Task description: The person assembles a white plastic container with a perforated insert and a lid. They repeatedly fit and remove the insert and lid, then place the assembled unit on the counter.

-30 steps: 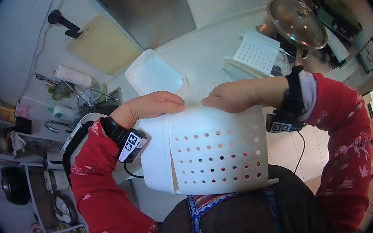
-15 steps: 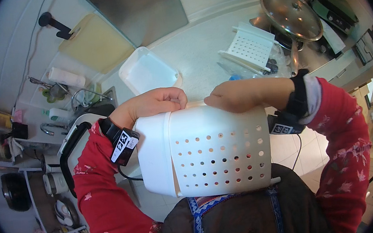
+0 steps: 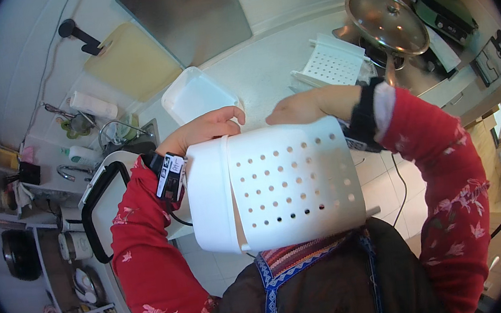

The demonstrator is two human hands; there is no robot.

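Note:
A white plastic bin (image 3: 208, 193) is tilted up against my chest. Against its open side lies a white panel (image 3: 293, 176) with rows of round holes, and a narrow gap shows between the two. My left hand (image 3: 215, 122) curls over the far edge near the seam, gripping the bin. On the far edge of the perforated panel, my right hand (image 3: 304, 107) is bent with its fingers turned inward; the panel hides part of its grip. A short peg sticks out at the panel's near right corner.
Ahead on the counter are a shallow white tray (image 3: 199, 94) and another perforated white panel (image 3: 333, 62). A lidded pan (image 3: 387, 21) stands at the far right. Cutting boards (image 3: 132, 61) lean on the wall. The sink tap (image 3: 68, 171) is at the left.
The bin and panel have tipped, the panel's face turning more toward me and its near edge rising. Both hands have shifted slightly farther away, the right one also leftward.

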